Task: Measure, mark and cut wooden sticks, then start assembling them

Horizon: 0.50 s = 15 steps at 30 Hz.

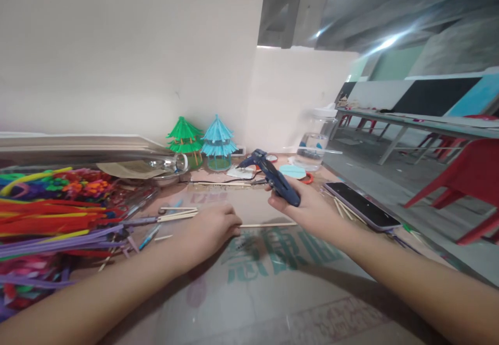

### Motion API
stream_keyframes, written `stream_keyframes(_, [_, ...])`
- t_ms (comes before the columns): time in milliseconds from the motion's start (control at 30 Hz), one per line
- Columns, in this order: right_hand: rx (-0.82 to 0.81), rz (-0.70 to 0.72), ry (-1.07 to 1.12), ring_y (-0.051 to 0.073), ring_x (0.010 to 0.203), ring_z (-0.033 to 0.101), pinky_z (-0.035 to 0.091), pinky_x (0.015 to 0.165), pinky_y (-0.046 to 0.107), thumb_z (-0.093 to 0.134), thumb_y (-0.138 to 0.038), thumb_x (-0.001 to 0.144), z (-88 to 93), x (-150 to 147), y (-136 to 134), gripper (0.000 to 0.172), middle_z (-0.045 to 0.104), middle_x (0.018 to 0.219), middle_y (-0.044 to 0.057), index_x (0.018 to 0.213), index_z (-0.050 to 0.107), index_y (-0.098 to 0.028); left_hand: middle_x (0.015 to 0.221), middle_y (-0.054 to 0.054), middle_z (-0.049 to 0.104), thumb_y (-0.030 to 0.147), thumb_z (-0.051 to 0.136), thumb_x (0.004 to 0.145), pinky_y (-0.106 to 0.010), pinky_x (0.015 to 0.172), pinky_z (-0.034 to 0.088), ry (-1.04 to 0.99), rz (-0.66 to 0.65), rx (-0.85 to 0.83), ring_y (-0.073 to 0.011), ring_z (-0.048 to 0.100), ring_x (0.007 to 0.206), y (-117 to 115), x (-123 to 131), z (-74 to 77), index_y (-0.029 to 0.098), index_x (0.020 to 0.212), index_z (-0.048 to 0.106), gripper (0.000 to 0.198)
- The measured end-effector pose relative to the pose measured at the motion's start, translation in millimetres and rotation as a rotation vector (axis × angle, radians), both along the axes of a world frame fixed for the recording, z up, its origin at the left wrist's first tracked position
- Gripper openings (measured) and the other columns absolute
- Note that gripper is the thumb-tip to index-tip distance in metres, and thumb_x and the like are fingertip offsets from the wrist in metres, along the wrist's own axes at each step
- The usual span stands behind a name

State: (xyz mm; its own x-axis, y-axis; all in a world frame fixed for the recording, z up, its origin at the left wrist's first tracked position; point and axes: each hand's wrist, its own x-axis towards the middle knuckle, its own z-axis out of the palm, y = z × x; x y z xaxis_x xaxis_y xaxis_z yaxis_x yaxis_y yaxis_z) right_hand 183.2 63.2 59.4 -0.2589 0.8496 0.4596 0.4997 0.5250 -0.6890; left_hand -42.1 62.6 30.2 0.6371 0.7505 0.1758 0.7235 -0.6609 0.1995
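Note:
My right hand (302,204) is wrapped round the handle of a dark blue hot glue gun (278,178), its nozzle pointing left and away from me over the table. On the plastic-covered surface, my left hand (214,228) has its fingers curled down at the left end of a thin wooden stick (268,225). The fingertips appear closed on that end, though they partly hide it. Both forearms reach in from the lower corners.
Colourful pipe cleaners (58,215) are heaped at left. Behind stand a green pagoda model (185,140) and a blue one (217,145). A clear water bottle (315,137), orange-handled scissors (307,178) and a phone (362,204) lie towards the right, with loose sticks (179,214) at left.

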Motion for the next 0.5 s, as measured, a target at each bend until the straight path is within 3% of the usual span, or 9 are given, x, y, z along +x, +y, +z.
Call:
stream_keyframes(133, [-0.033, 0.035, 0.018, 0.02, 0.075, 0.06, 0.048, 0.071, 0.032, 0.057, -0.04, 0.076, 2.2, -1, -7, 0.027, 0.065, 0.083, 0.003, 0.093, 0.061, -0.02, 0.086, -0.008, 0.066, 0.018, 0.043, 0.09, -0.032, 0.075, 0.048, -0.001, 0.015, -0.006, -0.0195, 0.062, 0.078, 0, 4, -6.7, 0.018, 0.082, 0.069, 0.027])
stream_keyframes(233, [-0.063, 0.084, 0.069, 0.018, 0.07, 0.059, 0.048, 0.066, 0.03, 0.057, -0.039, 0.076, 6.4, -2, -13, 0.027, 0.063, 0.081, 0.002, 0.094, 0.059, -0.02, 0.082, -0.008, 0.067, 0.019, 0.047, 0.087, -0.033, 0.073, 0.047, -0.051, 0.102, -0.003, -0.0213, 0.062, 0.078, 3, 0, 0.9, 0.017, 0.08, 0.066, 0.02])
stream_keyframes(333, [-0.075, 0.142, 0.071, 0.017, 0.066, 0.056, 0.046, 0.062, 0.028, 0.057, -0.037, 0.077, 9.1, -4, -19, 0.024, 0.06, 0.076, 0.001, 0.093, 0.059, -0.02, 0.075, -0.005, 0.067, 0.022, 0.047, 0.085, -0.03, 0.064, 0.048, -0.131, 0.201, 0.012, -0.019, 0.062, 0.07, 5, -11, 26.1, 0.018, 0.082, 0.063, 0.017])
stream_keyframes(500, [-0.108, 0.163, 0.04, 0.021, 0.079, 0.06, 0.048, 0.071, 0.032, 0.056, -0.036, 0.077, -4.8, -11, -20, 0.029, 0.065, 0.089, 0.005, 0.101, 0.061, -0.021, 0.076, -0.001, 0.068, 0.037, 0.046, 0.087, -0.025, 0.057, 0.049, -0.444, 0.242, -0.107, -0.0149, 0.061, 0.065, -12, -27, 75.6, 0.02, 0.112, 0.059, 0.033])
